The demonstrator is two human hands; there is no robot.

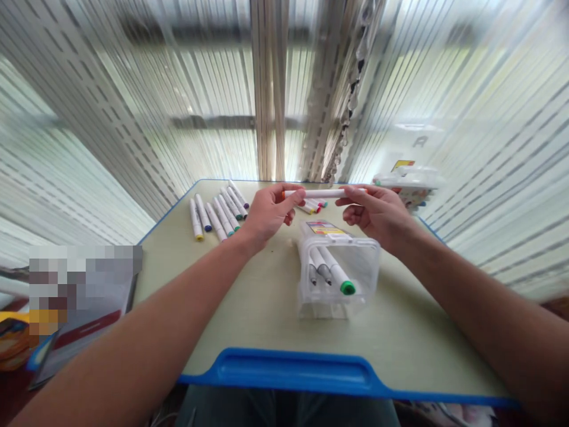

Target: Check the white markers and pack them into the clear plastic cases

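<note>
Both my hands hold one white marker (322, 193) level above the table, an orange cap at its left end. My left hand (267, 214) pinches the left end with thumb and fingers. My right hand (377, 214) pinches the right end. Just below them a clear plastic box (340, 274) lies on its side with its opening towards me; inside are a few white markers, one with a green cap (347, 288). A row of several capped white markers (219, 216) lies on the table left of my left hand. A few more markers (313, 206) lie behind the held one.
The pale green table (249, 308) has a blue rim and a blue handle tray (293, 370) at its near edge. A second clear container (411, 181) stands at the far right corner. Books or papers (84, 320) lie off the left side. Sheer curtains hang behind.
</note>
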